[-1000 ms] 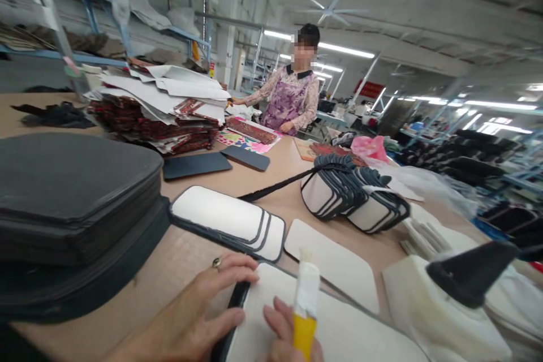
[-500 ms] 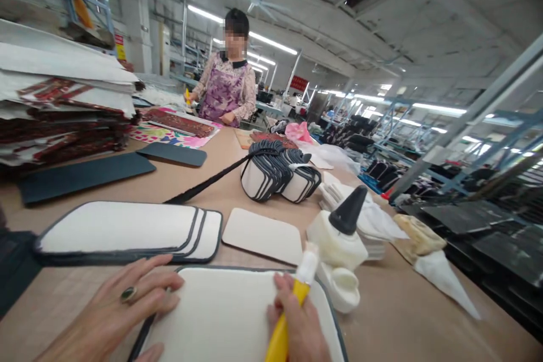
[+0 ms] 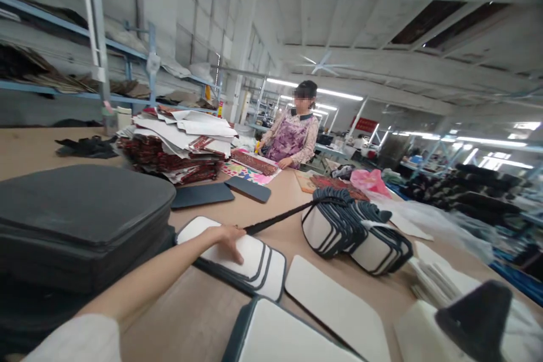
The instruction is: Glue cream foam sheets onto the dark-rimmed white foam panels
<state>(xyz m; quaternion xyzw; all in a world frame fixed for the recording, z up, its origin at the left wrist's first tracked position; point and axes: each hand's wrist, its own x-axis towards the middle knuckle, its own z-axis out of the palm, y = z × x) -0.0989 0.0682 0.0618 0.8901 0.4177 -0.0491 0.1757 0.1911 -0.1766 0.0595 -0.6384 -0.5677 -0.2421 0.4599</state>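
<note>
My left hand (image 3: 229,242) reaches across to a small stack of white panels with dark edging (image 3: 254,257). It rests on the top panel near the far edge, thumb and fingers apart; the fingertips are partly hidden. Close to me, a larger white panel with a dark rim (image 3: 288,334) is cut off by the lower edge of the view. Between these lies a single plain white panel (image 3: 335,300). My right hand is out of view, and so is the yellow-handled brush.
A dark padded stack (image 3: 80,209) stands at left. Beyond are dark flat pieces (image 3: 203,195), a heap of white and red sheets (image 3: 178,141) and bundled panels (image 3: 339,226). A white bottle with a black cone cap (image 3: 475,317) stands at right. A co-worker (image 3: 292,130) stands across the table.
The view has swung left. My left hand has left the larger panel and moved forward onto the stack. My right hand and the yellow brush have gone out of view.
</note>
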